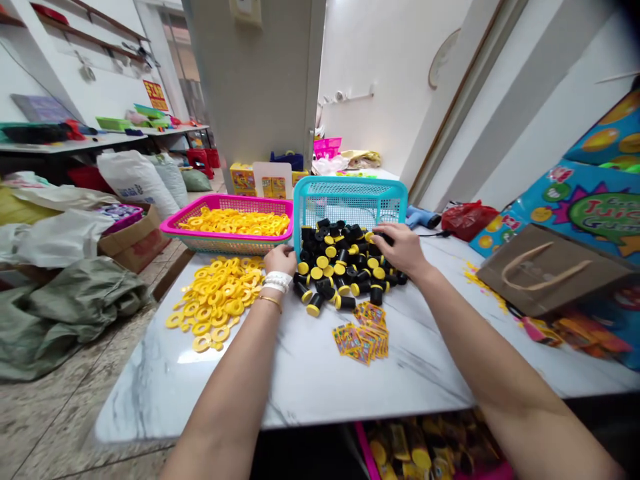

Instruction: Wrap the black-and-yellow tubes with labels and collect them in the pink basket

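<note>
A turquoise mesh basket (350, 189) stands tipped toward me on the table. Black cylinders with yellow ends (345, 257) lie heaped in its mouth and spill onto the tabletop. At the basket's lower left edge my left hand (281, 260) is closed, with its fingertips partly hidden. My right hand (400, 248) rests at the right side of the heap, fingers bent over the black pieces; what they hold, if anything, is hidden. Yellow rings (215, 293) are piled left of my left wrist. Small printed packets (363, 337) lie in front of the cylinders.
A pink-rimmed basket (173, 225) full of yellow rings stands at the back left of the marble-patterned table (300, 393). To the right are a brown paper bag (530, 267), a red plastic bag (467, 219) and blue printed boxes (600, 200). Sacks (135, 177) stand on the floor at left.
</note>
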Action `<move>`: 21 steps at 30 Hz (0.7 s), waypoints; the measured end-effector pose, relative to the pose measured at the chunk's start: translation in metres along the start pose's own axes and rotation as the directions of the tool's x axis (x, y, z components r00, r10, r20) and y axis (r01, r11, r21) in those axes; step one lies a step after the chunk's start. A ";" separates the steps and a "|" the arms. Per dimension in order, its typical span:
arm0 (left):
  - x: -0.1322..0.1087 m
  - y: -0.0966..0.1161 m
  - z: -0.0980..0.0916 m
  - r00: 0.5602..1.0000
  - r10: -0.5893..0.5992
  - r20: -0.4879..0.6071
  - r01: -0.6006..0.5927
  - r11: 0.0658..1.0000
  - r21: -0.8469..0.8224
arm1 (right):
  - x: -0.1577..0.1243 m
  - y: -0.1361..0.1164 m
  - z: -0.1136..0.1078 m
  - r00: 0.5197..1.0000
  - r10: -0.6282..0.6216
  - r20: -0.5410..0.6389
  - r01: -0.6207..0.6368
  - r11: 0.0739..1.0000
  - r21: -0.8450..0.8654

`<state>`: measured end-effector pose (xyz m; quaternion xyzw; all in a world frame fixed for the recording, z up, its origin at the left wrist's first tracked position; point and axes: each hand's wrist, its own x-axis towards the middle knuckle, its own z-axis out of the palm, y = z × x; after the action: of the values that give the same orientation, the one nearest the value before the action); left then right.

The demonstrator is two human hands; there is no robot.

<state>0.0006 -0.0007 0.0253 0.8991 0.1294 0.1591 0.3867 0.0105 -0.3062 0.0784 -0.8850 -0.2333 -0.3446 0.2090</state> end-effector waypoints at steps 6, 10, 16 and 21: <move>-0.024 0.027 -0.029 0.991 0.100 -0.089 -0.095 0.994 0.063 | -0.116 -0.003 -0.055 0.974 0.227 -0.027 -0.227 0.974 -0.002; -0.087 0.039 -0.053 0.968 0.249 -0.034 -0.249 0.968 -0.008 | -0.193 -0.029 -0.073 0.937 0.335 0.096 -0.338 0.941 0.013; -0.214 0.012 -0.054 0.861 0.410 0.300 -0.361 0.909 -0.208 | -0.206 -0.087 -0.073 0.953 0.243 0.182 -0.274 0.946 0.173; -0.246 -0.010 -0.052 0.908 0.301 0.293 -0.219 0.934 -0.282 | -0.167 -0.117 -0.026 0.955 0.078 0.286 -0.103 0.992 0.075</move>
<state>-0.2454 -0.0477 0.0064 0.8679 -0.0795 0.0707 0.4851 -0.1770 -0.2712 0.0029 -0.9247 -0.2349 -0.1942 0.2283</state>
